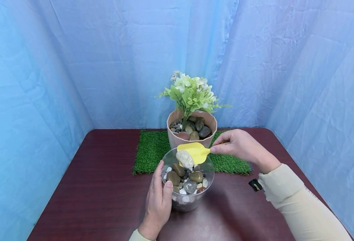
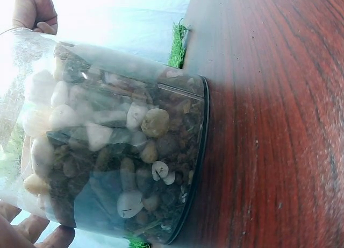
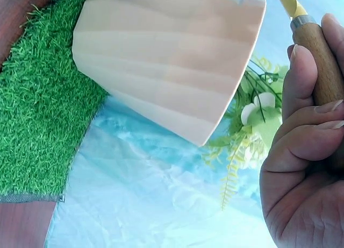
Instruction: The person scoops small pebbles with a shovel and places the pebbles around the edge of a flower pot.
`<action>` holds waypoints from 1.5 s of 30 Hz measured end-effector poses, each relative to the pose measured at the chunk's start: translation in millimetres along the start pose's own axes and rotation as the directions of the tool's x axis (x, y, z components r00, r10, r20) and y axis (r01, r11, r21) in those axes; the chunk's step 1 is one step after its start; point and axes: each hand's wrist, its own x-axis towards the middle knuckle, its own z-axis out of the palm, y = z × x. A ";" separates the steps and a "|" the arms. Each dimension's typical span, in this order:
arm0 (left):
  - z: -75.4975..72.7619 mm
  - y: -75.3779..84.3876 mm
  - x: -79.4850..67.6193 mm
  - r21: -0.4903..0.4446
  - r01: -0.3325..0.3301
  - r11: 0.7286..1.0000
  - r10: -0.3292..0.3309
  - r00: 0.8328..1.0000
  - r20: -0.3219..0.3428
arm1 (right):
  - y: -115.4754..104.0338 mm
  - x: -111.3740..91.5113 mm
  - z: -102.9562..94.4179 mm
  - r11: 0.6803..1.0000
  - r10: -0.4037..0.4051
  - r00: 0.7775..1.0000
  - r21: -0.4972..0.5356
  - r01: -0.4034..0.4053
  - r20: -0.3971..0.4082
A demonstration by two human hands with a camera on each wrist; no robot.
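Observation:
My right hand [image 1: 240, 147] grips the wooden handle [image 3: 317, 54] of a small shovel with a yellow blade [image 1: 198, 151]. A large whitish stone [image 1: 185, 158] lies at the blade's left end, over the clear plastic pot [image 1: 185, 207]. Whether it also touches the pot's stones is unclear. Brown, grey and white stones fill the pot, with darker bits low down in the left wrist view. My left hand [image 1: 159, 201] rests against the pot's left side, fingers and thumb extended along its outer wall. In the left wrist view its fingertips [image 2: 56, 237] touch near the rim.
Behind the clear pot stands a pale pink flowerpot [image 1: 177, 141] holding stones and a leafy plant with white flowers [image 1: 192, 90]. It sits on a green artificial grass mat [image 1: 151, 155] on the dark red wooden table [image 1: 104, 187]. Blue cloth [image 1: 119, 67] hangs around the table.

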 end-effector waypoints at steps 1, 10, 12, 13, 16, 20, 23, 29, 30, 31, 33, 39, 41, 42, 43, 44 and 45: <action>0.1 -0.1 0.0 -0.003 0.002 1.000 -0.002 1.000 0.001 | 0.4 0.5 -1.3 1.000 -0.001 1.000 -0.003 0.001 -0.003; 0.2 0.1 0.0 -0.007 0.012 1.000 -0.012 1.000 0.005 | 4.6 8.3 -11.6 1.000 0.022 1.000 0.011 -0.022 -0.020; 0.2 -0.2 0.0 -0.003 0.010 1.000 -0.010 1.000 0.006 | 6.3 10.4 -14.4 1.000 0.026 0.999 0.013 -0.026 -0.027; 0.2 -0.3 -0.1 0.000 0.009 1.000 -0.009 1.000 0.006 | 7.1 11.4 -15.9 1.000 0.029 0.999 0.012 -0.028 -0.030; 0.2 -0.7 -0.1 0.006 0.002 1.000 -0.002 1.000 0.006 | 10.3 14.4 -20.6 0.999 0.043 0.998 0.004 -0.042 -0.041; 0.1 -0.7 -0.4 0.011 -0.004 1.000 0.004 1.000 0.002 | 15.1 18.1 -27.1 0.997 0.070 0.996 -0.013 -0.071 -0.047; 0.1 -0.6 -0.5 0.010 -0.004 1.000 0.004 1.000 0.003 | 18.1 20.1 -31.5 0.996 0.092 0.995 -0.012 -0.093 -0.044; 0.3 -1.2 -0.4 0.009 -0.008 1.000 0.008 1.000 0.004 | 24.7 23.3 -38.0 0.993 0.117 0.992 -0.018 -0.118 -0.049; 0.3 -1.3 -0.3 0.009 -0.009 1.000 0.009 1.000 0.003 | 25.7 24.0 -38.9 0.993 0.117 0.992 -0.023 -0.118 -0.049; 0.3 -1.4 -0.2 0.010 -0.009 1.000 0.009 1.000 0.002 | 26.6 24.6 -39.7 0.993 0.116 0.992 -0.029 -0.118 -0.050; 0.2 -1.4 0.0 0.012 -0.010 1.000 0.010 1.000 0.001 | 28.5 26.5 -41.4 0.992 0.116 0.992 -0.040 -0.118 -0.056; -0.2 -1.0 0.3 0.015 -0.004 1.000 0.004 1.000 0.002 | 34.5 34.1 -46.4 0.992 0.111 0.991 -0.044 -0.114 -0.069; -0.2 -0.9 0.2 0.015 -0.003 1.000 0.003 1.000 0.002 | 36.4 36.4 -48.0 0.992 0.118 0.991 -0.044 -0.121 -0.067; -0.2 -0.9 0.1 0.016 -0.002 1.000 0.002 1.000 0.003 | 37.4 37.3 -48.6 0.991 0.122 0.990 -0.043 -0.125 -0.065; -0.2 -0.9 0.1 0.016 -0.002 1.000 0.002 1.000 0.004 | 38.5 38.5 -49.3 0.991 0.125 0.990 -0.039 -0.128 -0.060; -0.1 -0.9 -0.1 0.017 -0.002 1.000 0.002 1.000 0.004 | 39.7 39.8 -50.0 0.991 0.128 0.990 -0.040 -0.130 -0.057; -0.1 -0.9 -0.2 0.017 -0.002 1.000 0.002 1.000 0.005 | 41.0 41.0 -50.6 0.991 0.130 0.990 -0.038 -0.132 -0.053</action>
